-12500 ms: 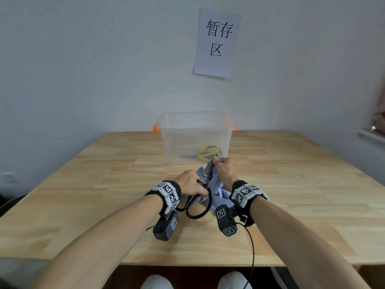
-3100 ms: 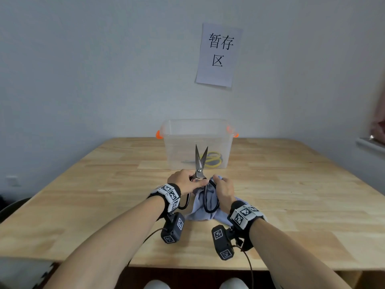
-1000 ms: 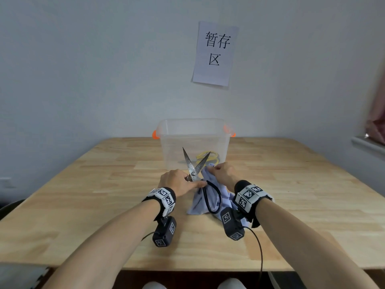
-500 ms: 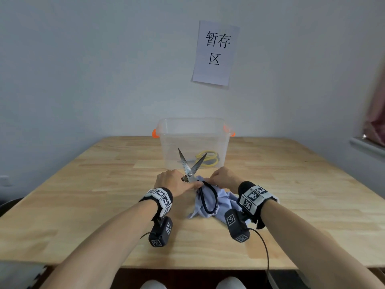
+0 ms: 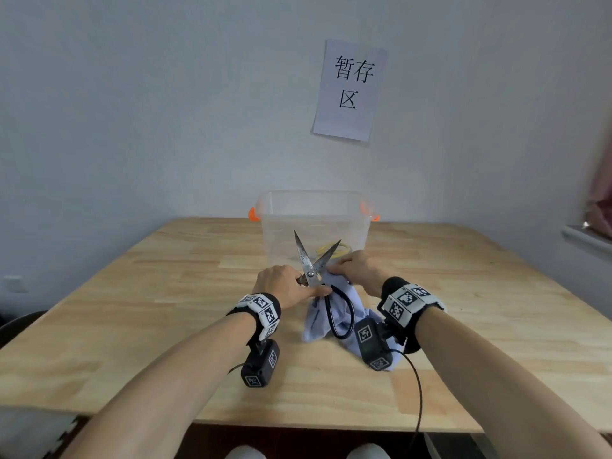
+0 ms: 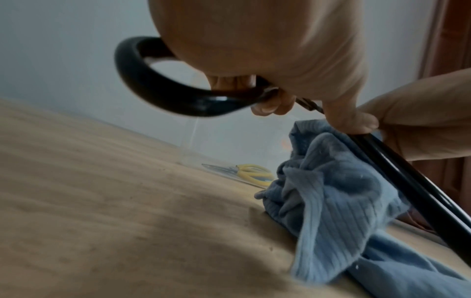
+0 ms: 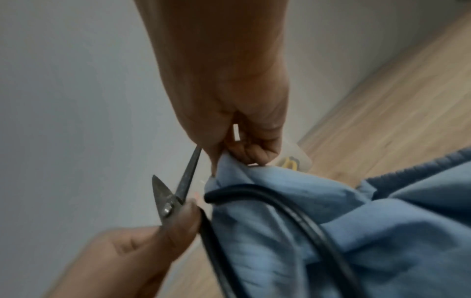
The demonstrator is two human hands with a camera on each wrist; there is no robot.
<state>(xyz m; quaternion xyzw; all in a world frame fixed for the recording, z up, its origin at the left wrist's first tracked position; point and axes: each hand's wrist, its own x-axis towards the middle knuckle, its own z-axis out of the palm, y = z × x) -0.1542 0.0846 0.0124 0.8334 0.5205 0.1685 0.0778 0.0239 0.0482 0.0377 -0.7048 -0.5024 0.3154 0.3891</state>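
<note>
A left hand (image 5: 284, 286) grips the scissors (image 5: 308, 265) near the pivot, blades spread and pointing up. The right hand (image 5: 356, 271) pinches a blue cloth (image 5: 313, 326) against one blade, above a wooden table (image 5: 132, 326) and in front of a clear bin (image 5: 314, 210). The safest stroke looks to be from pivot to tip, with cloth between fingers and edge.

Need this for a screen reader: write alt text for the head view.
The left hand holds black-handled scissors upright, blades open, while the right hand pinches a light blue cloth beside one blade, over a wooden table. Behind them stands a clear plastic bin with a yellow-handled tool inside.
</note>
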